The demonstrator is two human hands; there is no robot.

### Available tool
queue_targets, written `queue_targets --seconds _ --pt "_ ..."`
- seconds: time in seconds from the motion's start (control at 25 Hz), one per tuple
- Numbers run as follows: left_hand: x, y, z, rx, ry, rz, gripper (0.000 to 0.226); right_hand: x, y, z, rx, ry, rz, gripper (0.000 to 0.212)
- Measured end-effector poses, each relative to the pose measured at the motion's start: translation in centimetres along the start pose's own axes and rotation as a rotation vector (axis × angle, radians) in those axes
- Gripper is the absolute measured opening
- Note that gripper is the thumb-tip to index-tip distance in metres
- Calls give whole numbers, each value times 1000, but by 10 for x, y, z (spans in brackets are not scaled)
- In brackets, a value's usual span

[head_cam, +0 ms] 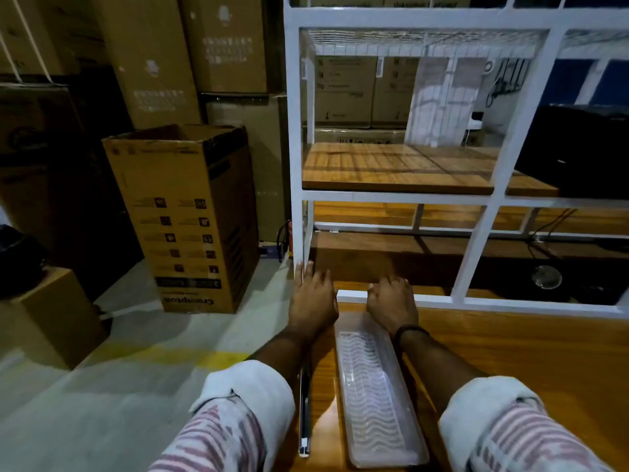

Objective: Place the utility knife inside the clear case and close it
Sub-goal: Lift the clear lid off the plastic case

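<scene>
A long clear case (377,396) with a wavy ribbed surface lies lengthwise on the wooden table (527,362), between my forearms. The utility knife (304,413), dark and slim with a light tip, lies along the table's left edge, just left of the case and partly under my left forearm. My left hand (313,301) rests palm down beyond the knife, fingers spread and touching the foot of the white frame. My right hand (391,301) lies at the case's far end with its fingers curled over the white rail. Neither hand holds anything.
A white metal shelf frame (476,195) with wooden boards stands on the table right behind my hands. Cardboard boxes (190,216) stand on the grey floor to the left. A dark box (578,148) sits on the shelf at right, with cables below it.
</scene>
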State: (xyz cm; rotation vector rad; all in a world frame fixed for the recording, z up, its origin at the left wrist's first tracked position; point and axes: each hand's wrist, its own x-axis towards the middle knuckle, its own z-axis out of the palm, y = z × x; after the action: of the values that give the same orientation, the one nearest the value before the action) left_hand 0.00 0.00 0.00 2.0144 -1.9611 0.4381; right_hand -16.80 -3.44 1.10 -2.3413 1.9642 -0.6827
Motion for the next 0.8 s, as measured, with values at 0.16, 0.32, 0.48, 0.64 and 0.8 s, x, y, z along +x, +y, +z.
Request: queue_targets --seconds 0.16,0.32,0.48,0.64,0.8 --pt "-14 15 13 -106 -122 -91 27 -9 11 19 111 -79 173 35" --pt "-19 29 29 -255 -156 -282 29 -16 22 41 181 -173 200 35" --pt "-24 40 41 -262 -110 -342 33 -15 22 47 209 -128 255 35" --pt "-25 39 45 -252 -95 -356 37 -15 23 50 262 -71 243 37" --pt "-27 40 45 -276 -86 -363 37 -15 24 56 241 -71 217 36"
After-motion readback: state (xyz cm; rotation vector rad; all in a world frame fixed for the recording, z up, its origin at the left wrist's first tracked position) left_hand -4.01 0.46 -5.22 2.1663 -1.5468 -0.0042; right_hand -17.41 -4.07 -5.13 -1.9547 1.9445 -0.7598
